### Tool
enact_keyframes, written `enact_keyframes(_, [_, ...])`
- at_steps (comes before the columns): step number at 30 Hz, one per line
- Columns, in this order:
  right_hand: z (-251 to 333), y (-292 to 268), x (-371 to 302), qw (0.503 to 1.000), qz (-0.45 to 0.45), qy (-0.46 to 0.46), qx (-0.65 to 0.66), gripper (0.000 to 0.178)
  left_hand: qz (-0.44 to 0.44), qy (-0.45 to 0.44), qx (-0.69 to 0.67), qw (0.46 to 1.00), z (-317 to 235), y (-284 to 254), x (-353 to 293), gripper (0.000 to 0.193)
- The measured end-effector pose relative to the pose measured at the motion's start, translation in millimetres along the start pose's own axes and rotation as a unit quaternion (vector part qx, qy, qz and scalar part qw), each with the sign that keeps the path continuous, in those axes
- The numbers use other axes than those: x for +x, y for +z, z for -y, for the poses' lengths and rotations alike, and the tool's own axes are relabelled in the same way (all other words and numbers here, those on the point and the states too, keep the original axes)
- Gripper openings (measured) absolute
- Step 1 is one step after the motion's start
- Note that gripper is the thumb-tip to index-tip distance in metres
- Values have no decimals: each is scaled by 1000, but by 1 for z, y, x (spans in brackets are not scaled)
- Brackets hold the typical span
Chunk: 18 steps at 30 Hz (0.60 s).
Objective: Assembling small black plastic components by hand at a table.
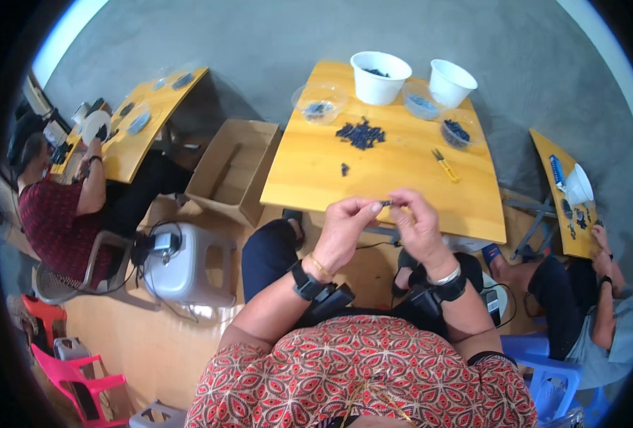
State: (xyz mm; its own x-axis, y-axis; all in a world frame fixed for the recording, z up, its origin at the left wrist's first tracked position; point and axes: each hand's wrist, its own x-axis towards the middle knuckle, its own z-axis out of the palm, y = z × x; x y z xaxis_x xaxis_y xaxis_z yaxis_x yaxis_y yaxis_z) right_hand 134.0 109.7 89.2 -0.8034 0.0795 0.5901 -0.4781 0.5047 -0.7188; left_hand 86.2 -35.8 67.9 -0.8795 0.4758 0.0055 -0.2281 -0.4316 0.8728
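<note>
My left hand and my right hand meet just over the near edge of the wooden table. Both are closed, pinching a small dark part between their fingertips; its exact kind is too small to make out. Beyond them lies a loose pile of small black parts, with a few more black pieces apart from it, nearer to me. Right of the pile rests a pair of yellow-handled nippers.
At the table's far side stand two white buckets and clear bowls of small parts. An open cardboard box is at left. People work at side tables. A grey stool stands left.
</note>
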Motion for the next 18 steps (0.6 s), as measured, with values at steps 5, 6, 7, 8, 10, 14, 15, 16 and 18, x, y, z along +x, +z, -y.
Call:
enact_keyframes(5, [-25, -7, 3, 996, 23, -41, -76, 6, 0, -98, 23, 995, 10, -9, 4, 17])
enact_keyframes(6, [-34, -12, 8, 994, 3, -32, -102, 6, -10, -94, 14, 995, 11, -16, 4, 18])
enact_keyframes(7, [-45, -21, 10, 991, -18, -19, -131, 6, -17, -95, 2, 995, 15, -21, 6, 20])
enact_keyframes(8, [-61, -38, 20, 985, -54, -12, -161, 7, -8, -95, -1, 995, 17, -26, 10, 20])
enact_keyframes(10, [-88, -73, 53, 956, -131, -25, -260, 7, -18, -67, -3, 998, 18, -38, 13, 19])
enact_keyframes(14, [-145, -142, 120, 815, -116, -65, -564, 22, -22, -48, 2, 999, 23, -45, 25, 17])
enact_keyframes(15, [-147, -144, 121, 822, -106, -68, -555, 22, -38, -49, 1, 998, 21, -45, 25, 17])
enact_keyframes(16, [-142, -144, 125, 820, -125, -117, -546, 24, -43, -44, 37, 997, 18, -42, 26, 18])
enact_keyframes(18, [-146, -123, 122, 823, -138, -167, -525, 26, -41, -30, 72, 996, 20, -47, 30, 19])
